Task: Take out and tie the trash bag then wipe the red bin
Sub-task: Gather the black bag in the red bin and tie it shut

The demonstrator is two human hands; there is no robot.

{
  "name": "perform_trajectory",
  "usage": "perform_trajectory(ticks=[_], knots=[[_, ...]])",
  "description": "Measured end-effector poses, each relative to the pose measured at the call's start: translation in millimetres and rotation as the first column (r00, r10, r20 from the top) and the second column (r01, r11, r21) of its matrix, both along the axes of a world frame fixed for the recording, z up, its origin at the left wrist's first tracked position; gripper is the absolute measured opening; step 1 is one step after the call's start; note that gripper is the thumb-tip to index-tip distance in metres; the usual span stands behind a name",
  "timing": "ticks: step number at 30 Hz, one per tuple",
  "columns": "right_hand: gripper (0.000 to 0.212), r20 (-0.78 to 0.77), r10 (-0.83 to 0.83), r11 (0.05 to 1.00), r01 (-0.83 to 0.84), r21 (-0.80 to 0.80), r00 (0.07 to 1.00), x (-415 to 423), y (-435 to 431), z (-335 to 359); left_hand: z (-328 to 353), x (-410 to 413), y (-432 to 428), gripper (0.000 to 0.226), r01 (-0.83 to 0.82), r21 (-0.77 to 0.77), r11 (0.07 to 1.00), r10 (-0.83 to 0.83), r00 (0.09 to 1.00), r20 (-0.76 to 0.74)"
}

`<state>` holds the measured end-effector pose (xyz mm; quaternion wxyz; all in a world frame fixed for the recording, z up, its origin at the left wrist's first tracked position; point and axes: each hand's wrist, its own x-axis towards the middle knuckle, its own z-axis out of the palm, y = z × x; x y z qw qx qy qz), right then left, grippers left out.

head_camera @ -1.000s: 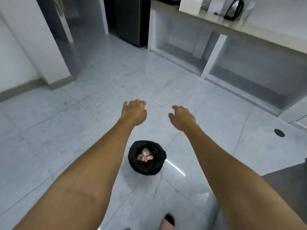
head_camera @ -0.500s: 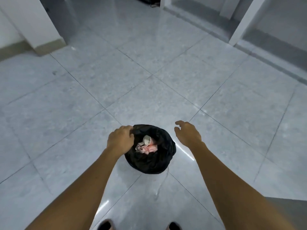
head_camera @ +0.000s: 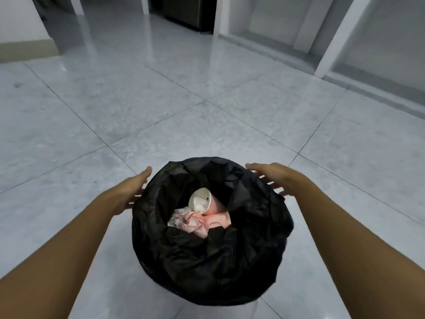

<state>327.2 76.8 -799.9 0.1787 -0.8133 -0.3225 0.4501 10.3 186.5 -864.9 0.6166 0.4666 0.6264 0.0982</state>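
1. Trash bag [head_camera: 207, 261]: black, mouth open, draped over the bin, which is hidden; on the tiled floor [head_camera: 161, 100], holding a cup [head_camera: 202, 201] and crumpled paper [head_camera: 188, 221].
2. Left hand [head_camera: 134, 189]: at rim's 9 o'clock, fingers spread, empty.
3. Right hand [head_camera: 276, 177]: at 2 o'clock, fingers spread, palm down, empty, equally near.

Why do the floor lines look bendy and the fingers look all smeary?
In the head view, the wide-angle lens spreads and bends the tile lines of the floor toward the edges; the left hand and right hand are streaked by motion blur; the shiny floor mirrors pale light near the top; the black trash bag is so dark that its folds hardly show.
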Motion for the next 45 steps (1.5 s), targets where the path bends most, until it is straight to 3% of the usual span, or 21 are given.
perform_trajectory(ticks=[3,6,9,12,14,18,22,24,27,29,30,31,32,34,36,38,39,41,45], knots=[[0.045,-0.018,0.014,0.998,-0.013,0.058,1.0,6.4,2.5,-12.4,-2.0,3.2,1.4,0.064,0.138,-0.029,0.99,-0.135,0.986,0.094],[0.034,-0.024,-0.025,0.984,0.029,0.174,0.999,5.3,-1.7,-16.7,16.2,20.0,-2.8,0.041,0.038,0.239,0.97,-0.043,0.999,0.016],[0.049,-0.112,-0.11,0.99,0.119,0.078,0.988,8.3,-7.6,-25.2,25.2,26.9,-11.2,0.026,-0.119,0.359,0.926,0.066,0.986,0.155],[0.078,-0.249,-0.179,0.983,0.161,-0.091,0.952,20.6,-13.6,-35.0,33.9,25.4,-12.5,0.02,-0.08,0.423,0.903,-0.004,0.981,0.195],[0.077,-0.334,-0.131,0.988,0.094,-0.125,0.933,23.1,-18.7,-29.3,46.3,25.2,-8.5,0.025,-0.065,0.483,0.873,-0.045,0.976,0.213],[0.045,-0.347,-0.091,0.991,0.12,0.062,0.934,23.0,-24.2,-11.1,63.0,27.8,-16.6,0.019,-0.188,0.533,0.825,-0.014,0.936,0.352],[0.011,-0.251,-0.154,0.918,0.233,0.322,0.956,13.9,-26.3,-6.2,69.0,31.1,-27.2,0.017,-0.311,0.624,0.717,0.047,0.915,0.402],[0.017,-0.238,-0.194,0.83,0.289,0.477,0.952,14.2,-25.8,4.4,80.1,29.2,-25.1,0.019,-0.368,0.674,0.64,0.059,0.899,0.434],[0.022,-0.311,-0.259,0.608,0.405,0.683,0.914,18.7,-29.8,29.2,101.1,24.0,-24.4,0.022,-0.489,0.733,0.473,0.094,0.855,0.51],[0.022,-0.299,-0.257,0.544,0.393,0.741,0.919,18.4,-35.0,45.3,111.5,20.9,-31.4,0.015,-0.48,0.74,0.471,0.039,0.849,0.526],[0.02,-0.27,-0.247,0.565,0.365,0.74,0.931,17.3,-38.2,50.4,112.9,17.9,-36.2,0.009,-0.411,0.733,0.542,0.004,0.873,0.487],[0.016,-0.215,-0.234,0.631,0.316,0.709,0.948,16.4,-41.3,54.1,111.1,12.5,-40.4,0.023,-0.3,0.709,0.638,-0.033,0.909,0.415],[0.014,-0.136,-0.218,0.722,0.253,0.644,0.967,14.4,-45.2,57.7,107.4,4.0,-44.7,0.045,-0.131,0.653,0.746,-0.097,0.949,0.301],[0.033,0.059,-0.13,0.908,0.095,0.408,0.99,8.3,-58.4,66.5,96.2,-16.2,-52.6,0.093,0.25,0.396,0.884,-0.276,0.961,0.009],[0.043,0.196,0.026,0.987,-0.056,0.151,0.98,1.6,-73.7,77.6,90.0,-33.5,-62.0,0.12,0.508,0.018,0.861,-0.497,0.849,-0.181],[0.036,0.249,0.191,0.981,-0.179,-0.07,0.949,-3.5,-89.3,89.4,87.3,-43.5,-69.7,0.114,0.639,-0.242,0.73,-0.683,0.697,-0.218],[0.032,0.237,0.252,0.963,-0.217,-0.161,0.938,-5.4,-95.6,93.4,87.3,-44.9,-72.6,0.104,0.67,-0.295,0.682,-0.73,0.65,-0.212],[0.026,0.167,0.298,0.929,-0.244,-0.279,0.94,-4.4,-102.1,95.7,92.0,-46.6,-74.6,0.094,0.683,-0.283,0.673,-0.739,0.637,-0.219],[0.014,0.181,0.301,0.926,-0.242,-0.289,0.936,4.4,-99.9,105.5,120.9,-50.9,-76.7,0.063,0.685,-0.295,0.666,-0.743,0.645,-0.181]])
